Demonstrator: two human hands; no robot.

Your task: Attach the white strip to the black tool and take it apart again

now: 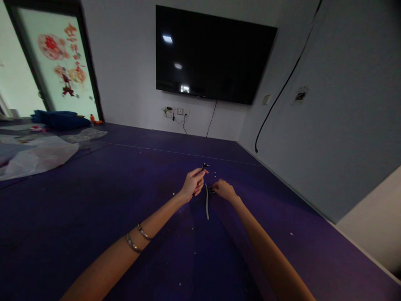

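My left hand (193,184) is closed around a slim dark tool (204,165) with a short shiny crosswise head above the fingers; its exact kind is too small to tell. My right hand (224,190) reaches down to the purple floor, its fingertips pinched on a small dark piece (211,190) that they partly hide. Just left of that piece lies a thin pale strip or tube (207,205), slightly bent and pointing toward me. Tiny white scraps (214,172) dot the floor beyond the hands.
Clear plastic sheeting (46,154) and a dark blue cloth heap (61,120) lie at the left. A black cable (282,90) hangs along the right wall, its end near the floor. A large television (216,54) is mounted above wall sockets (180,111). A decorated glass door (56,62) stands far left.
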